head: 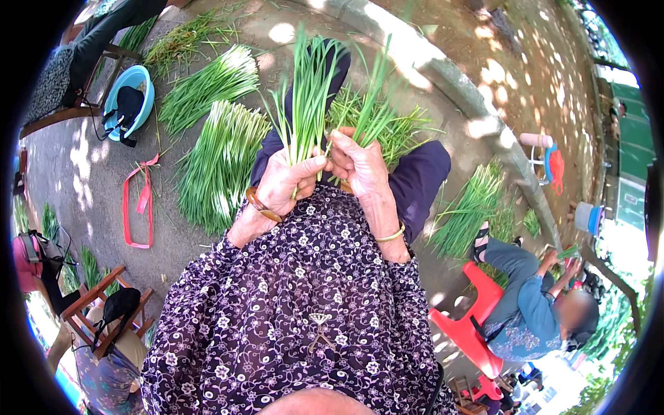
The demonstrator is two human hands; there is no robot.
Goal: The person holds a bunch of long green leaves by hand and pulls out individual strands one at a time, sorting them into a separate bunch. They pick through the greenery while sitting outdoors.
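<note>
My left hand grips a bunch of green Chinese chives near its pale stem ends, the leaves fanning away from me. A smaller clump of chives is held in my right hand, close beside the left. The fingertips of both hands almost meet over my lap, around the lower stems. Beyond the right hand, a loose heap of chives lies on the ground between my knees. Left of my left hand rests a large, neatly aligned pile of chives, pale ends pointing away.
Another aligned chive pile lies farther off, near a blue basin holding a black bag. A red strap lies on the pavement at left. A concrete kerb curves past. At right, a person sits by a red plastic stool.
</note>
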